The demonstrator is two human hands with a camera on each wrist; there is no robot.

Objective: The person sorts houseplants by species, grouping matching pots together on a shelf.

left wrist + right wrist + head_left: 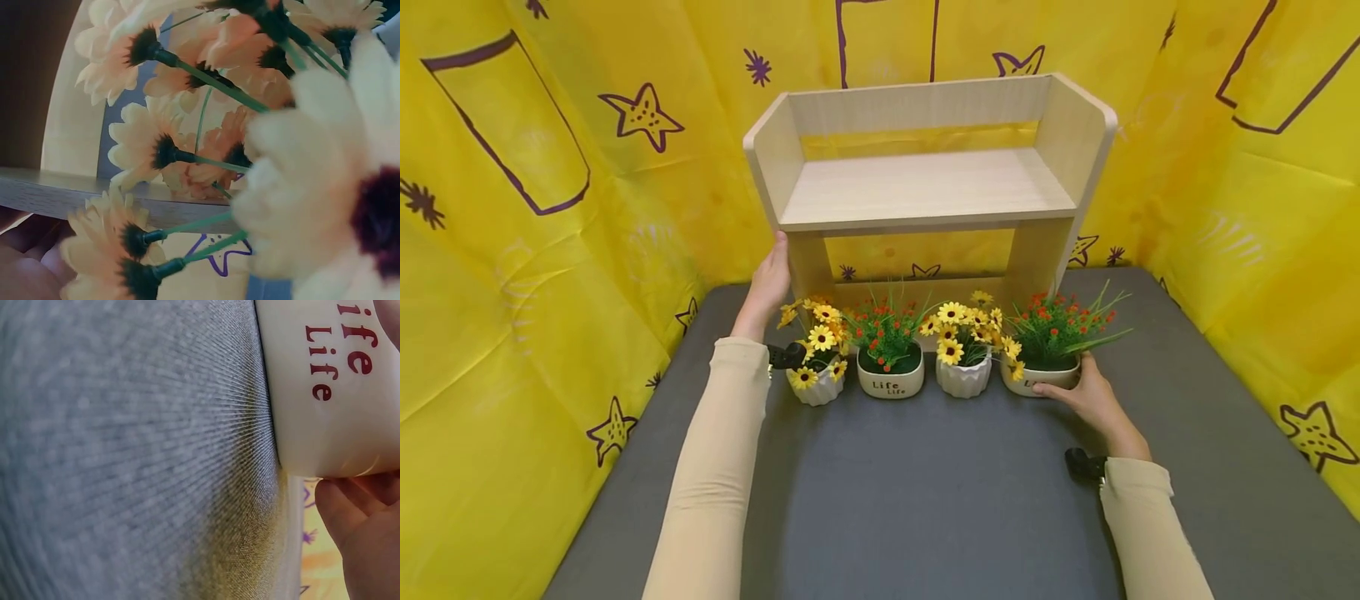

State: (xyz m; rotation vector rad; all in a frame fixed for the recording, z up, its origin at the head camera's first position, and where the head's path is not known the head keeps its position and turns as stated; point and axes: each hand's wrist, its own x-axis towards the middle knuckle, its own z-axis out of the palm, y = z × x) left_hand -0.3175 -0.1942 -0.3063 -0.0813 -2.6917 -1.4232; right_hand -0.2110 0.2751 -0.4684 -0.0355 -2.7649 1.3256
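Note:
My left hand rests against the outer left side of a pale wooden shelf, fingers pointing up along the panel. In the left wrist view its fingers show beside the panel edge, partly hidden by close yellow flowers. At the right end of the row, my right hand holds a white flowerpot with red flowers and grassy leaves, thumb over the front lettering and fingers around the right side. In the right wrist view, the pot's base stands at the grey tabletop.
Left of the held pot stand a ribbed white pot of yellow flowers, a "Life" pot with red flowers, and another ribbed pot by my left wrist. Yellow patterned cloth hangs around the table.

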